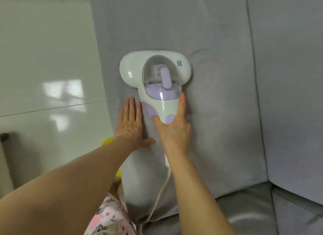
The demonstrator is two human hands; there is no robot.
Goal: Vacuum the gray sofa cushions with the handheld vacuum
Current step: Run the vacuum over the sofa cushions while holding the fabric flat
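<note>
Glossy pale tiled floor [43,60] with window reflections, dark grout lines, left of gray upholstery.

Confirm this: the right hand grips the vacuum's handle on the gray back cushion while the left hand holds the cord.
Not quite. In the head view the left hand lies flat on the gray back cushion beside the vacuum; the cord hangs free. The right hand does grip the handle.

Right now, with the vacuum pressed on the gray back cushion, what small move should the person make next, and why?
Probably slide the vacuum up the back cushion. The right hand grips its handle, the left hand lies flat on the fabric steadying it, and plenty of cushion shows above the head.
</note>
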